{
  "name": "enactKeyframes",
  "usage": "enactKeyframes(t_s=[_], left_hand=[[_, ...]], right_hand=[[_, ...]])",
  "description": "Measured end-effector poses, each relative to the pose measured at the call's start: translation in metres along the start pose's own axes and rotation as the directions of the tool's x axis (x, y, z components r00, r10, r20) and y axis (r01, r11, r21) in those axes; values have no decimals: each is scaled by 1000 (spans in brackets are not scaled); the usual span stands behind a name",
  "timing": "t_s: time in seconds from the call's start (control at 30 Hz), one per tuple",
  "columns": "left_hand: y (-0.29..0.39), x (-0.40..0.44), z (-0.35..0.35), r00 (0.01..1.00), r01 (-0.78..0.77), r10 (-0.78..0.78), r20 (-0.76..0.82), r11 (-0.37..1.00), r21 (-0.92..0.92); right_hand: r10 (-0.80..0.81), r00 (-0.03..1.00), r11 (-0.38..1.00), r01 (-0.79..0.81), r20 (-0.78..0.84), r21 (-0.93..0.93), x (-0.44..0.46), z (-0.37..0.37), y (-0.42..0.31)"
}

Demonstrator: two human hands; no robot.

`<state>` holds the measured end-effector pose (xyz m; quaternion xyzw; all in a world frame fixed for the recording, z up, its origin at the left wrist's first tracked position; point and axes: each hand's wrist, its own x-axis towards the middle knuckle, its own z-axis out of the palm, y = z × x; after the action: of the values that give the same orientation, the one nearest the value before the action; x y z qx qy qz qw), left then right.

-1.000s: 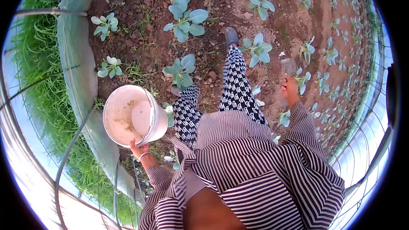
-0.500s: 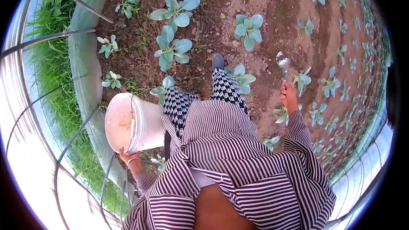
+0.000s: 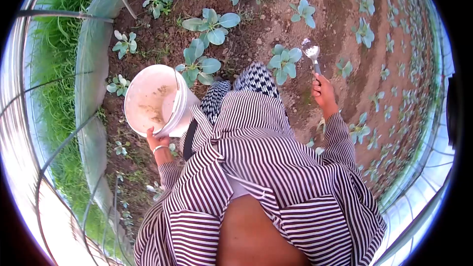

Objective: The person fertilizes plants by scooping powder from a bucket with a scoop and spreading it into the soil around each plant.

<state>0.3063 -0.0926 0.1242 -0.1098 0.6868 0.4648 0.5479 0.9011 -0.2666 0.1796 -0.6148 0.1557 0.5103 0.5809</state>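
Note:
My left hand [image 3: 157, 140] grips the lower rim of a white plastic bucket [image 3: 186, 113], with a pale bangle on the wrist. The bucket is tilted with its mouth towards me, and brownish residue shows on its inside. Its far contents, if any, cannot be made out. My right hand [image 3: 323, 92] is closed around the grey handle of a metal spoon [image 3: 316, 64]. White material lies in the spoon's bowl, which is held out over the soil. Just left of the spoon is a leafy seedling [image 3: 284, 63]; another small plant [image 3: 344, 68] grows to its right.
Rows of leafy plants [image 3: 364, 33] run across brown soil [image 3: 325, 10]. On the left, a plastic sheet wall [image 3: 90, 64] and curved metal rods [image 3: 69, 15] edge the bed, with tall grass [image 3: 61, 98] beyond. Larger plants [image 3: 198, 66] stand just ahead of the bucket.
My view has shifted forward along the row. The bucket has risen in view and shows more of its inside. The spoon, still in my right hand, has moved up and left in view.

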Motion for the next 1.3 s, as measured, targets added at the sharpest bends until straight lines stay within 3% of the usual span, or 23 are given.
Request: enactKeyframes(t_s=[0.13,0.27,0.43,0.53,0.67,0.77,0.8,0.87,0.93,1.0,1.07,1.2,1.3], left_hand=[[-7,12,18,994,-93,94,52,995,-30],[13,-29,71,978,-190,191,-86,982,22],[-19,-56,113,884,-381,387,-264,922,75],[-47,-92,153,823,-465,445,-352,885,33],[-95,-170,218,706,-547,509,-492,834,76],[-136,-204,242,688,-612,512,-514,790,-32],[-148,-213,245,670,-598,508,-542,801,11],[-159,-237,263,680,-530,462,-570,846,55],[-166,-244,273,620,-525,531,-577,828,198],[-181,-231,268,631,-489,551,-547,829,272],[-177,-240,278,585,-418,591,-556,807,418],[-182,-261,281,570,-426,624,-535,781,457],[-179,-261,277,592,-397,611,-526,788,470]], right_hand=[[-35,997,999,36,63,-11,21,25,-34],[-49,993,999,51,107,-18,59,44,-78],[70,982,986,-41,175,-164,147,77,-152],[195,936,921,-72,293,-382,196,114,-210],[446,759,718,13,474,-696,231,185,-280],[630,572,490,232,525,-841,216,267,-316],[688,494,428,315,531,-847,208,295,-319],[761,393,290,505,516,-813,190,349,-311],[832,308,143,684,461,-715,152,394,-288],[913,210,21,831,349,-555,122,433,-247],[907,261,-81,877,329,-474,98,450,-186],[864,353,-322,936,359,-143,115,435,-50],[862,291,-354,932,415,81,179,414,36]])
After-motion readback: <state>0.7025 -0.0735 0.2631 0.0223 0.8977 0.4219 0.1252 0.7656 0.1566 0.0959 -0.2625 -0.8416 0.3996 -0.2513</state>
